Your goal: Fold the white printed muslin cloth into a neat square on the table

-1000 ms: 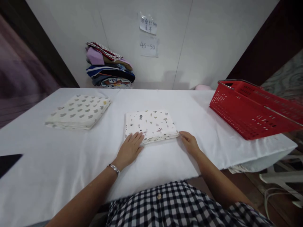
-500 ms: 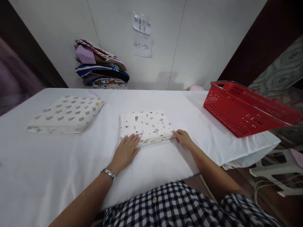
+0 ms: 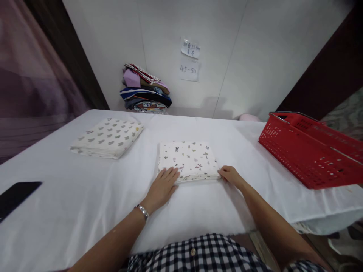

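Note:
In front of me a folded white cloth (image 3: 188, 158) with small plant and animal prints lies flat on the table. My left hand (image 3: 163, 187) rests on its near left corner, palm down with fingers stretched out. At the near right corner, my right hand (image 3: 231, 175) pinches the edge of the same cloth between thumb and fingers. A second folded cloth (image 3: 109, 136), white with grey cloud-like prints, lies to the left, apart from both hands.
A red plastic basket (image 3: 306, 151) stands on the right of the white-covered table (image 3: 113, 204). Several folded fabrics (image 3: 147, 90) are stacked at the back against the wall. A dark flat object (image 3: 19, 196), like a phone or tablet, lies at the left edge.
My view has turned left and slightly up, so the dark flat object now shows. Both hands stay at the same corners of the printed cloth.

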`<state>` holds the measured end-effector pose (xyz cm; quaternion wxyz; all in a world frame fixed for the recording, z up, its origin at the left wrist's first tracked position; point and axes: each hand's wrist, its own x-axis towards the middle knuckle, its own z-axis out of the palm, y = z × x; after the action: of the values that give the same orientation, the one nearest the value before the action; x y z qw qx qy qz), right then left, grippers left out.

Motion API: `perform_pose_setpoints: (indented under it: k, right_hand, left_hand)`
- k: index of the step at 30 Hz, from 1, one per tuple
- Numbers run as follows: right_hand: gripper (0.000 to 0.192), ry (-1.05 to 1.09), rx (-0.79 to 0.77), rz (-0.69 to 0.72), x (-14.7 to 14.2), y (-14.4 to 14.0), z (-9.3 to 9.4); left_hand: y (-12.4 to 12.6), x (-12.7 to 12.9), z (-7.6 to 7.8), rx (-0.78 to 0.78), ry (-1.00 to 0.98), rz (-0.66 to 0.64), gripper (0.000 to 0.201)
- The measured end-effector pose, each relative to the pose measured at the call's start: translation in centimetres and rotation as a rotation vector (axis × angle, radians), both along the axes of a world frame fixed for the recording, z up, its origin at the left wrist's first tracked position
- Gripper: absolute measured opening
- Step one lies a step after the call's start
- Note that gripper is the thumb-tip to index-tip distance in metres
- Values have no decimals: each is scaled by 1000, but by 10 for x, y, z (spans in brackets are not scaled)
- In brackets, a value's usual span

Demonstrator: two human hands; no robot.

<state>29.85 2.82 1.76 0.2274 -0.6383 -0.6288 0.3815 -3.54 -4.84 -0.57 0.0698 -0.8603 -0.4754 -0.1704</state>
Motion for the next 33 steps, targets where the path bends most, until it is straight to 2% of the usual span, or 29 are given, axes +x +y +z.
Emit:
perform_pose_setpoints:
  k: [2, 4, 8, 11, 13, 15, 20, 23, 26, 28, 31, 33]
  right_hand:
    - [31, -40, -12, 45, 4, -1, -5]
    - [32, -120, 54, 36, 6, -4, -6]
    - [30, -239, 431, 19, -7, -12, 4]
    - [34, -199, 686, 181, -31, -15, 16]
    - [37, -196, 771, 300, -46, -13, 19]
    - [43, -244, 758, 380, -56, -5, 16]
    - [53, -401, 498, 401, -54, 19, -12]
    - [53, -402, 499, 417, -48, 23, -25]
    - [53, -398, 519, 405, -47, 22, -30]
    - [53, -393, 527, 398, -48, 21, -30]
    - [54, -379, 549, 394, -50, 20, -30]
    - [54, -371, 558, 393, -51, 19, -30]
  left_hand:
    - [-2, 0, 2, -19, -10, 3, 44]
    - [-3, 1, 4, -38, -14, 12, 44]
    - [-6, 3, 6, -66, -22, 28, 45]
    - [-6, 3, 7, -74, -22, 29, 47]
    - [-6, 3, 7, -73, -19, 27, 48]
    - [-7, 3, 6, -72, -14, 26, 49]
    - [-10, 0, 8, -104, -67, 13, 47]
    - [-11, -2, 19, -177, -182, 54, 36]
    - [-1, -4, 37, -276, -283, 189, 41]
    - [14, -7, 48, -294, -345, 318, 41]
    - [49, -15, 59, -270, -518, 511, 27]
    - [75, -22, 61, -309, -607, 604, 24]
